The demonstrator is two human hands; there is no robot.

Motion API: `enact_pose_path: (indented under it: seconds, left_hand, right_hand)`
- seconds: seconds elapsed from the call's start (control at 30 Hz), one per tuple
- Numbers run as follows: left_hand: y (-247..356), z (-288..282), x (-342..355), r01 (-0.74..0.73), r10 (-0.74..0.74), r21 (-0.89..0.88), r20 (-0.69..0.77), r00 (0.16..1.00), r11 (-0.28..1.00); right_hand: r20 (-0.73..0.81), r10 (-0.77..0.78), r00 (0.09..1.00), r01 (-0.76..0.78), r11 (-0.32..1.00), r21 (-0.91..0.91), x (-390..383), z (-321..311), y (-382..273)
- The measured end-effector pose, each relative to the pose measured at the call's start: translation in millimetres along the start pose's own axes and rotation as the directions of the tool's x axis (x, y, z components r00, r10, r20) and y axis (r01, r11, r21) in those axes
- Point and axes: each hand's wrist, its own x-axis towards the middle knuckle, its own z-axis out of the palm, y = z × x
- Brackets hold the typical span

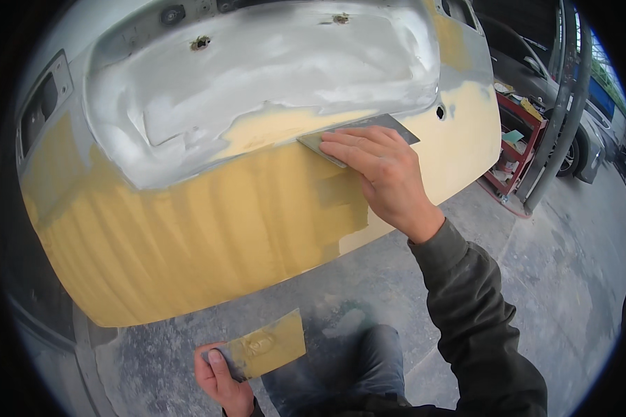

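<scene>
In front of me is a car tailgate [188, 236] coated in yellow body filler, darker on the left and middle, paler on the right. My right hand [386, 174] grips a flat grey filler spreader [400, 129], its fingers laid over the blade. The spreader rests against the panel along the lower edge of the grey recess [271, 80]. Low in the picture my left hand [224, 382] pinches one end of a flat mixing plate [282, 351], thumb on top. Yellow filler covers the plate, with a small mound near its middle.
A red tool cart [518, 142] with assorted items stands at the right beside a grey pole [569, 118]. Behind them a grey car [591, 139] is parked. The dusty concrete floor [535, 278] lies below the panel, and my legs [382, 358] show there.
</scene>
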Motion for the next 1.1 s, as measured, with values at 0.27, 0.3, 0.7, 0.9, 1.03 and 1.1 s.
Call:
enact_pose_path:
  seconds: [0.27,0.3,0.7,0.9,1.03,1.1]
  left_hand:
    - [-8.9,11.8,3.3,0.025,-0.026,0.023,0.019,0.999,0.999]
    - [-11.4,12.0,3.4,0.028,-0.029,0.022,0.033,0.999,0.999]
    - [-19.4,16.9,0.9,0.049,-0.049,-0.003,0.003,0.999,0.999]
    - [-14.2,15.4,-1.8,0.044,-0.044,0.005,0.011,0.999,0.999]
    - [-9.4,11.9,-5.5,0.038,-0.038,-0.016,0.011,0.999,0.999]
    - [-4.4,7.7,-8.6,0.034,-0.034,-0.007,0.006,0.999,0.999]
  right_hand:
    - [0.123,0.058,0.991,-0.066,0.996,0.064,-29.4,-3.2,-27.0]
    - [0.135,0.064,0.989,-0.074,0.995,0.070,-34.2,-3.9,-31.0]
    - [0.235,0.146,0.961,-0.160,0.986,0.039,-100.9,4.1,-72.4]
    - [0.234,0.152,0.960,-0.164,0.986,0.034,-132.8,11.6,-90.3]
    - [0.232,0.155,0.960,-0.169,0.985,0.042,-147.2,14.2,-99.4]
    - [0.229,0.155,0.961,-0.170,0.984,0.046,-153.4,15.2,-104.5]
